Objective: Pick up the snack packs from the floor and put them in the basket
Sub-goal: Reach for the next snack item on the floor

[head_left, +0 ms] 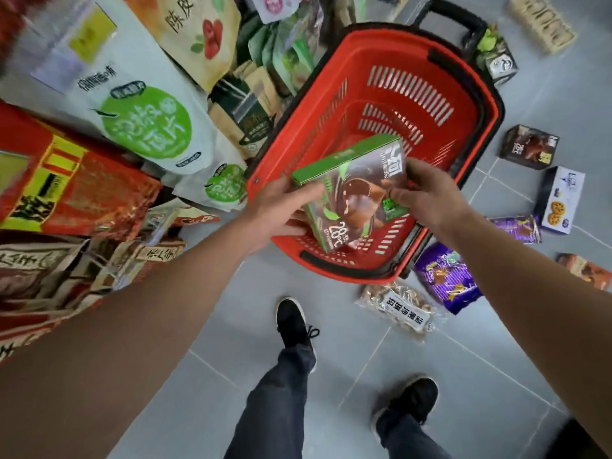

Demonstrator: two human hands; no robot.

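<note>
Evidently both hands share the load so the box (352,190) can be steered flat into the basket (490,104) rather than dropped. The left hand (281,207) grips the box's left edge, thumb on top and fingers underneath; the right hand (427,193) pinches its right edge, thumb on the front face. The box hangs tilted over the basket's near half, above the rim, not yet set down; the slotted red bottom shows bare beyond it. The basket stands on the grey floor (231,326) within easy reach of the spill, which probably explains its spot: a purple pack (445,279), a clear bag (402,309), a dark box (528,147) and a white box (559,200) still lie just beside its right side, so most of the job looks undone.
</note>
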